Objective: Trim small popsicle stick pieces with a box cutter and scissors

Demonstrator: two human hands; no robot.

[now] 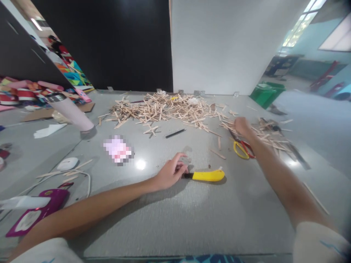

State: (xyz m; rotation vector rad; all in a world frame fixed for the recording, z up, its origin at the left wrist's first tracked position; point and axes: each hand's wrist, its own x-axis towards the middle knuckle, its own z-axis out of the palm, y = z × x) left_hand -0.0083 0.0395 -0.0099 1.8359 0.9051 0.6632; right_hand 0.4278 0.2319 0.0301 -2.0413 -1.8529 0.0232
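Note:
My left hand [170, 173] is low over the table, fingers curled but apart with nothing visible between them. Right at its fingertips lies a tool with a yellow handle [208, 175] and a dark neck; the hand covers its far end, and I cannot tell if they touch. My right hand [241, 126] is closed and reaches down at the loose wooden sticks [270, 140] on the right. Its fingertips are hidden, so whatever they hold does not show. Just below it lie scissors [241, 149] with one yellow and one red handle loop.
A big heap of wooden sticks [153, 109] spreads before the upright black and white panels. A black pen [175, 133] lies mid-table. At left are a tilted pale tumbler [71, 113], a white mouse-like object [67, 163] and a purple device [41, 210]. A green bin [267, 94] stands beyond.

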